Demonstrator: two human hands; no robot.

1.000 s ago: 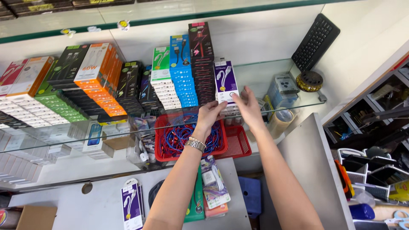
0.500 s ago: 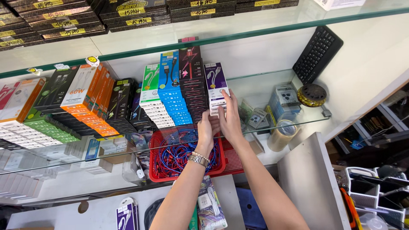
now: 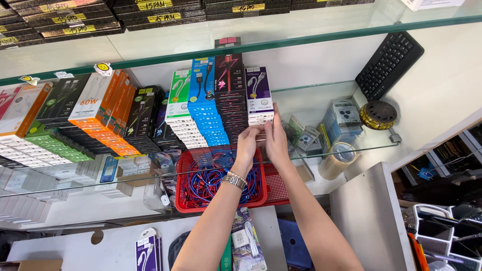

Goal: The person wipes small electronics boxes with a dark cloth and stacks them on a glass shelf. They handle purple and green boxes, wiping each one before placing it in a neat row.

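Observation:
A row of purple and white cable boxes (image 3: 259, 95) leans on the glass shelf (image 3: 321, 150), at the right end of several rows of coloured boxes. My left hand (image 3: 247, 145), with a metal bracelet on its wrist, grips the front lower end of that row. My right hand (image 3: 276, 136) presses against the same boxes from the right, fingers pointing up. The two hands touch each other. Next to the row stand red and black boxes (image 3: 228, 83) and blue boxes (image 3: 202, 90).
Below the shelf a red basket (image 3: 187, 206) holds blue and red cables. To the right on the glass are small packets (image 3: 306, 138), a tape roll (image 3: 337, 159), a round gold tin (image 3: 377, 114) and a black keyboard (image 3: 389, 62) against the wall. Orange, black and green boxes (image 3: 100, 110) fill the left.
Both hands have come together from apart and closed onto the front of the purple and white box row. The view has shifted closer to the shelf.

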